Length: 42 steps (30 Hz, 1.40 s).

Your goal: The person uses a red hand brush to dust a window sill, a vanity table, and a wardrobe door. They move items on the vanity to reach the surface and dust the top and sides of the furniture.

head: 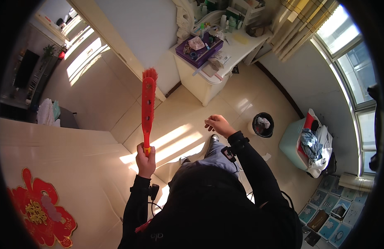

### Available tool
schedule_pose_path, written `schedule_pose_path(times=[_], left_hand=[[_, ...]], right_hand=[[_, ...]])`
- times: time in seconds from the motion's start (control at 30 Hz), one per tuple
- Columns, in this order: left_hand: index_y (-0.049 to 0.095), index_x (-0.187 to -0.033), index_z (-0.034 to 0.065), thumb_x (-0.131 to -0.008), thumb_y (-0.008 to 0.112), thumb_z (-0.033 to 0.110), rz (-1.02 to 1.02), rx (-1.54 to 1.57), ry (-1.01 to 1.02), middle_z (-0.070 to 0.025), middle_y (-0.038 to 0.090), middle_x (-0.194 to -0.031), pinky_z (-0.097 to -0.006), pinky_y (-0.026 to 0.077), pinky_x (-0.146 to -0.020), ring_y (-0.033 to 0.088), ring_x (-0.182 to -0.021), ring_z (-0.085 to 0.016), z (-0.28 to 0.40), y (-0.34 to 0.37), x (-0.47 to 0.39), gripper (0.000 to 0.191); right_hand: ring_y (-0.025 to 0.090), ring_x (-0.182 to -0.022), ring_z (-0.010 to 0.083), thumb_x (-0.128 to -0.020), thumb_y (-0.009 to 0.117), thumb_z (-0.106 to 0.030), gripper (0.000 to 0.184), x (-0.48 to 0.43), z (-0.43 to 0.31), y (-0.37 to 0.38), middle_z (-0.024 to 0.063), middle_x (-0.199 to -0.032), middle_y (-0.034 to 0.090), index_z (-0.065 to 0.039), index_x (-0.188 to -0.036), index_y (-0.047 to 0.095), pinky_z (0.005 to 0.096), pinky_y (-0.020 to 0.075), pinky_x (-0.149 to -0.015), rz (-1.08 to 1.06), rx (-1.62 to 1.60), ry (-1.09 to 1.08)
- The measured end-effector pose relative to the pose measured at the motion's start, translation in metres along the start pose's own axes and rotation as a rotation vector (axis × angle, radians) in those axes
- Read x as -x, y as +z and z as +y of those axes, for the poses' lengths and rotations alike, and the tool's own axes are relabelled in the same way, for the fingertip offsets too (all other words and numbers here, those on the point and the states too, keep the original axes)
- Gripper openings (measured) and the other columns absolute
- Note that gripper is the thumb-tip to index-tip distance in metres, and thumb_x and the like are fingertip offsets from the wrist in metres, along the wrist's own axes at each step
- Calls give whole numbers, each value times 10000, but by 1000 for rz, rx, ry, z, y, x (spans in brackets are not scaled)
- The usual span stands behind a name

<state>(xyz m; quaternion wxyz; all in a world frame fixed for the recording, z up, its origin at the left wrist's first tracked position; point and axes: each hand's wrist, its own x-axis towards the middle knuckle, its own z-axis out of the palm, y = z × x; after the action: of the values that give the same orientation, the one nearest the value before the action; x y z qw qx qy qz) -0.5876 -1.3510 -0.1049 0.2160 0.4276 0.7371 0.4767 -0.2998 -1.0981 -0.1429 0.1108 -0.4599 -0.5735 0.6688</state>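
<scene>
A red bed brush [148,109] with red bristles stands out in front of me, its bristled end pointing away. My left hand [146,160] is closed around its red and yellow handle. My right hand [221,124] hovers above the tiled floor with its fingers curled; whether anything small lies between the fingertips cannot be told. Ahead is a white dressing table [192,77] bearing a purple box [199,48], bottles and small items. To the right of my right hand stands a waste bin [263,125] with a black liner and crumpled waste inside.
A pale green hamper [291,143] heaped with clothes stands at the right. Stacked boxes [330,202] lie at the lower right. A doorway opens at the upper left. Close on my left is a large pale surface with a red and gold decoration [39,211]. My feet are on the tiles.
</scene>
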Motion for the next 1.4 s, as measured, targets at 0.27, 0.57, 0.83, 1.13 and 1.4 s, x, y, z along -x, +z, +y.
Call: schedule_pose_path(times=[0.27, 0.57, 0.83, 1.13, 1.4], left_hand=[[563, -1099, -11, -913, 686, 135, -27, -134, -88, -126, 636, -775, -356, 492, -617, 628, -649, -236, 6, 106, -157, 266], [576, -1112, -21, -908, 708, 146, 99, -227, -328, -133, 652, -795, -358, 510, -643, 639, -666, -242, 40, 207, -262, 295], [577, -1113, -13, -912, 696, 141, 123, -231, -464, -116, 644, -788, -348, 502, -641, 627, -669, -204, 36, 213, -320, 280], [578, -1102, -1, -910, 695, 134, 119, -169, -406, -99, 629, -747, -336, 489, -600, 601, -612, -189, -1, 188, -396, 263], [577, -1088, 14, -906, 690, 142, 40, -260, -310, -125, 627, -722, -369, 488, -593, 630, -615, -266, -12, 201, -436, 249]], right_hand=[[627, -717, 121, -953, 716, -215, 254, -149, -11, -184, 60, -823, 669, 25, -952, 634, 278, 532, -694, 320, -26, -79], [521, -1249, 405, -723, 862, -363, 800, -346, -80, -326, 243, -1328, 532, 41, -1319, 513, 461, 454, -1052, 663, 708, -402], [395, -1412, 434, -611, 920, -498, 1143, -441, -107, -316, 262, -1514, 409, 5, -1499, 405, 505, 374, -1143, 509, 1087, -150], [575, -1213, 397, -563, 928, -528, 1254, -466, -109, -301, 209, -1302, 574, 6, -1537, 346, 483, 459, -1049, 478, 1073, -19], [522, -1259, 403, -620, 869, -370, 1124, -475, -100, -334, 231, -1336, 537, 7, -1536, 340, 471, 460, -1063, 578, 884, -119]])
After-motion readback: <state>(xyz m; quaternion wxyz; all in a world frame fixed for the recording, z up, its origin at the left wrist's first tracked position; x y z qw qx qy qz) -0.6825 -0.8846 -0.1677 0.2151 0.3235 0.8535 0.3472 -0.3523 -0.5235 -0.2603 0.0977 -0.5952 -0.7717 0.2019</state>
